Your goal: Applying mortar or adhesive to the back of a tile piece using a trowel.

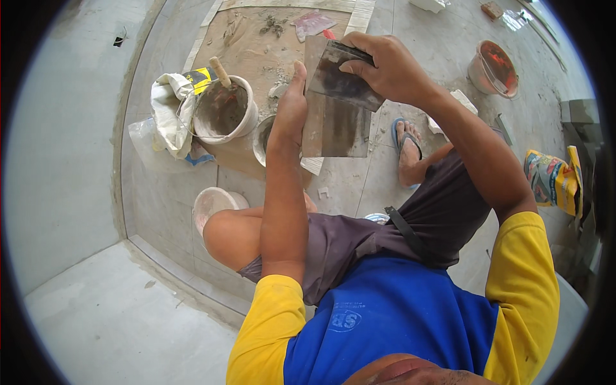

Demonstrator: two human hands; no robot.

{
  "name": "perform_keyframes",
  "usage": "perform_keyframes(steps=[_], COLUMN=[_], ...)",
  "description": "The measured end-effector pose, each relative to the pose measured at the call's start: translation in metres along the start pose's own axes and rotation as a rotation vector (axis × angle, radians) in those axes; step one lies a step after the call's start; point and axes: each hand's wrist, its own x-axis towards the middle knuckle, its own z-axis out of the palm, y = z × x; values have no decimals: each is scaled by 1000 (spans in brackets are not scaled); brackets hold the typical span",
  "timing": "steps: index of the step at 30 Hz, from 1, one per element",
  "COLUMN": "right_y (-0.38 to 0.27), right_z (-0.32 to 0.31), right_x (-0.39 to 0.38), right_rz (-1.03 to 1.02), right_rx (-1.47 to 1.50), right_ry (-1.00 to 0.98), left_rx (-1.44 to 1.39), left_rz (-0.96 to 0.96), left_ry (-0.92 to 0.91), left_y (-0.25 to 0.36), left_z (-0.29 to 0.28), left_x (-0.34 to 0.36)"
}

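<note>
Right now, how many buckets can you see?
4: a bucket with a wooden-handled tool, left of the left hand; a smaller bucket partly behind that wrist; a white bucket by the left knee; an orange-stained bucket, upper right. More may be hidden.

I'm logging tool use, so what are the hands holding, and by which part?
The right hand grips the dark rectangular blade by its upper edge; the left hand holds the larger flat plate at its left side, the exact grip underneath hidden.

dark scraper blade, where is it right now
In the head view, the dark scraper blade is just right of centre near the top, in the right hand, overlapping the larger flat plate held by the left hand.
</note>
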Motion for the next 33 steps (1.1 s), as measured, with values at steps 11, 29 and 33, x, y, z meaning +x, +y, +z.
perform_keyframes(steps=[11,29,33], right_y=[-3,-3,-5], right_z=[3,3,3], right_x=[-4,-5,-5], right_rz=[-112,-124,-105], right_rx=[-94,-54,-92], right_ry=[-138,-134,-99], left_rx=[3,-107,-91], left_rz=[19,-22,-28], left_ry=[-7,-30,-46], left_y=[4,-2,-1], left_z=[4,-2,-1], left_x=[-5,1,1])
